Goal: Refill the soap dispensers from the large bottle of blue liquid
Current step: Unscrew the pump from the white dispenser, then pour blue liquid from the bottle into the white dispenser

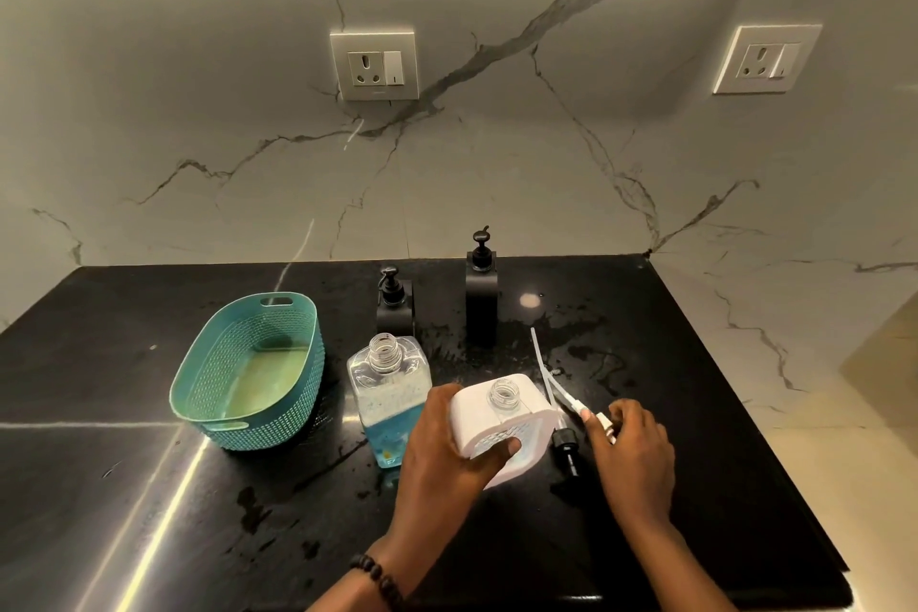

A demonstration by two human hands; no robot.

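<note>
On the black polished stone surface point(124, 487), at the left, stands a teal perforated plastic basket point(248, 373); its pale floor shows and nothing is seen inside it. To its right stands the large clear rectangular bottle of blue liquid point(390, 405), upright and uncapped, roughly half full; the open neck suggests it is kept ready for pouring. Behind it, near the marble wall, stand two black pump soap dispensers, a shorter one point(395, 306) and a taller one point(481, 293), both with pumps fitted; their fill level cannot be seen.

Just right of the large bottle, the left hand point(447, 452) grips a white square dispenser bottle point(501, 427) with a clear threaded neck, thumb across its near face and fingers round its left side. The bottle is uncapped and tilted slightly toward the viewer, probably held steady for recapping or filling. Pale blue shows through its lower panel; the level cannot be judged.

Beside it on the surface lies a black pump head point(566, 450), and a white dip tube point(544, 370) runs back from the right hand across wet patches. The right hand point(631, 452) is curled and pinches a white pump fitting point(598, 422) at the tube's near end, probably the white bottle's own pump.
</note>
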